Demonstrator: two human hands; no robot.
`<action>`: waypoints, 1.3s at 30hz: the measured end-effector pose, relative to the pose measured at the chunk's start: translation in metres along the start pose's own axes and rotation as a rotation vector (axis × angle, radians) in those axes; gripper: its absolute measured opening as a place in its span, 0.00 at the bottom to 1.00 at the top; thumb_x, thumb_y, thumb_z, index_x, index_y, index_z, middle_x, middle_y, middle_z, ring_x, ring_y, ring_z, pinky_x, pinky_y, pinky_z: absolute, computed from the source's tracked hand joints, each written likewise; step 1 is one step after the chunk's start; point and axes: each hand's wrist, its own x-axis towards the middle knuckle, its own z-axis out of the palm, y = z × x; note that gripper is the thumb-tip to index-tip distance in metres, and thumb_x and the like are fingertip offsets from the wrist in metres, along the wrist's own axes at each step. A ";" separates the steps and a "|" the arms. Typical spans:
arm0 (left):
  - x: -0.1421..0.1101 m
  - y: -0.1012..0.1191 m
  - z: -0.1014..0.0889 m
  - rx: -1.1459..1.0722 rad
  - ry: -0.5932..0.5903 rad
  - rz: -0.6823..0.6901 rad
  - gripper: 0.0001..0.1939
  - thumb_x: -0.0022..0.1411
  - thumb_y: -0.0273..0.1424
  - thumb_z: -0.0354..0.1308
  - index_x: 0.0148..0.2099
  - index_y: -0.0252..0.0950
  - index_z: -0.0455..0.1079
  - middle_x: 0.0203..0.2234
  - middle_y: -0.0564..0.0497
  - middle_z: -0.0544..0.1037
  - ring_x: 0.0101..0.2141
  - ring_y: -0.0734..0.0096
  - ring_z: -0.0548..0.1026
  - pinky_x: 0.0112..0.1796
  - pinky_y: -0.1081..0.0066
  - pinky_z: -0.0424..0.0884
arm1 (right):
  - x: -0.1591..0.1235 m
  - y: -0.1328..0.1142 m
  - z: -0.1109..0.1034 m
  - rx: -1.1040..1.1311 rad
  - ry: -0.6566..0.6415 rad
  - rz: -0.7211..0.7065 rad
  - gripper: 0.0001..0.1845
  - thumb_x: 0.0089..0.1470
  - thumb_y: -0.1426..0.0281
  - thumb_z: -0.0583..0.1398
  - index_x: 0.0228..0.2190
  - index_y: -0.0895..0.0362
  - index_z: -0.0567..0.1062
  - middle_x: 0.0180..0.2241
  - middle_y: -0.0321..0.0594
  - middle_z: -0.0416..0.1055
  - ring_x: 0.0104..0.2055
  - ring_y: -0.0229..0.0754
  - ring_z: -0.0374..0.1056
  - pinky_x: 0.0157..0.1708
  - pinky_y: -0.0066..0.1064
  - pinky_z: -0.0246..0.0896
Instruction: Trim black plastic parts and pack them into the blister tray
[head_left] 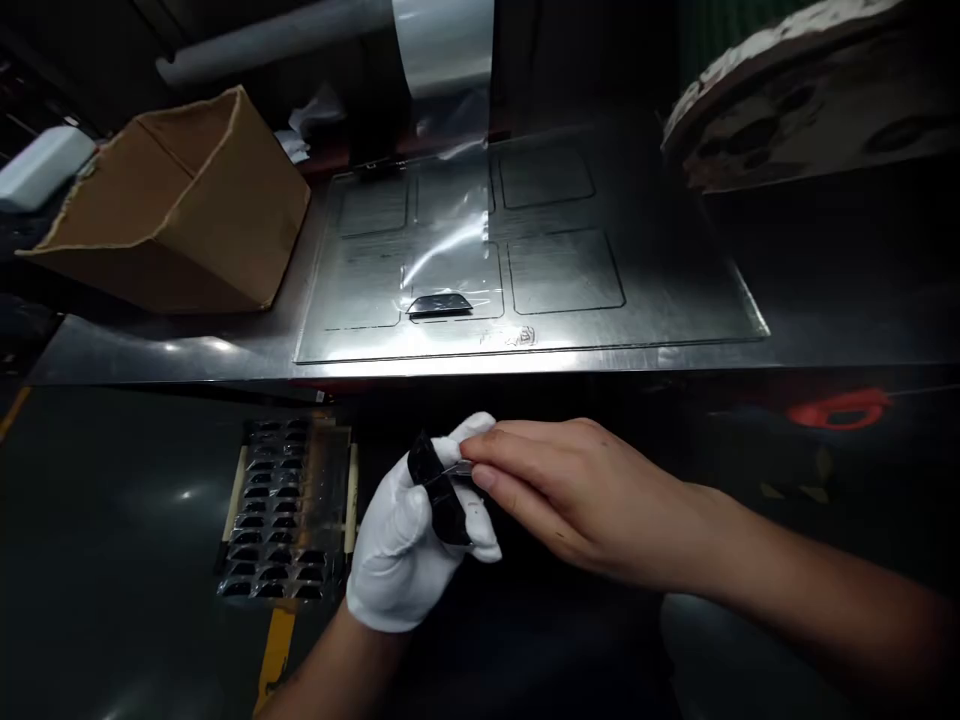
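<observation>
The step in hand, as judged from the finger placement, is work on the clear film (pixel 458 467) at the face of the black piece (pixel 448 512). The left hand (pixel 397 545), in a white glove, has its grip closed around the black piece, thumb on the near side and fingers behind. The right hand (pixel 600 490), bare, has thumb and forefinger pinched together on the clear film. The next move calls for a steady left grip and light, controlled fingertip pressure, since the film appears thin and the piece slim. The black piece is in front of the near edge of the counter (pixel 247 345), tilted, with its upper end toward the left. It is narrow, dark and glossy, and partly hidden by the glove; its full outline cannot be told. A similar dark part (pixel 441 306), with slanted ends, lies on the clear mat (pixel 675 325) on the counter. Below the counter, at left, a rack (pixel 351 500) bears rows of similar dark parts. A cardboard box (pixel 232 225) stands beside the mat.
</observation>
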 end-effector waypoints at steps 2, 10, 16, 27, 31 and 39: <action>0.001 -0.001 -0.001 0.029 -0.010 0.007 0.18 0.70 0.42 0.61 0.58 0.43 0.78 0.38 0.47 0.85 0.28 0.74 0.79 0.30 0.78 0.77 | -0.001 0.002 0.001 -0.024 0.004 -0.003 0.13 0.72 0.68 0.54 0.49 0.57 0.77 0.44 0.39 0.79 0.41 0.37 0.74 0.38 0.28 0.67; 0.005 0.005 -0.010 0.120 -0.083 -0.047 0.21 0.69 0.44 0.62 0.58 0.39 0.77 0.43 0.43 0.85 0.24 0.76 0.78 0.26 0.79 0.77 | -0.007 0.002 -0.002 -0.162 -0.034 -0.021 0.15 0.72 0.66 0.53 0.48 0.56 0.78 0.37 0.36 0.76 0.31 0.35 0.68 0.29 0.28 0.59; 0.001 0.004 -0.010 0.108 -0.066 -0.042 0.20 0.70 0.42 0.61 0.58 0.39 0.78 0.62 0.41 0.75 0.25 0.79 0.79 0.25 0.79 0.78 | -0.009 0.004 -0.003 -0.193 -0.076 -0.044 0.15 0.72 0.66 0.53 0.52 0.54 0.77 0.38 0.35 0.76 0.31 0.34 0.67 0.29 0.28 0.59; -0.002 0.007 -0.016 0.002 0.005 -0.026 0.16 0.70 0.40 0.61 0.55 0.41 0.79 0.61 0.46 0.76 0.27 0.80 0.79 0.26 0.81 0.79 | -0.008 -0.004 0.015 -0.077 -0.101 -0.018 0.17 0.71 0.67 0.55 0.55 0.56 0.77 0.44 0.39 0.80 0.38 0.36 0.76 0.35 0.27 0.69; -0.002 0.010 -0.015 0.005 0.005 0.002 0.16 0.71 0.42 0.60 0.55 0.42 0.79 0.60 0.45 0.77 0.26 0.81 0.79 0.25 0.82 0.77 | -0.008 -0.007 0.011 0.015 -0.045 0.003 0.15 0.71 0.68 0.55 0.53 0.57 0.78 0.43 0.40 0.80 0.39 0.36 0.76 0.38 0.26 0.70; -0.003 0.013 -0.012 0.037 0.009 0.011 0.17 0.70 0.43 0.61 0.55 0.44 0.80 0.62 0.46 0.76 0.26 0.80 0.77 0.24 0.80 0.75 | -0.010 -0.007 -0.011 0.008 0.109 0.097 0.20 0.69 0.70 0.57 0.60 0.51 0.74 0.42 0.40 0.78 0.40 0.40 0.75 0.38 0.30 0.71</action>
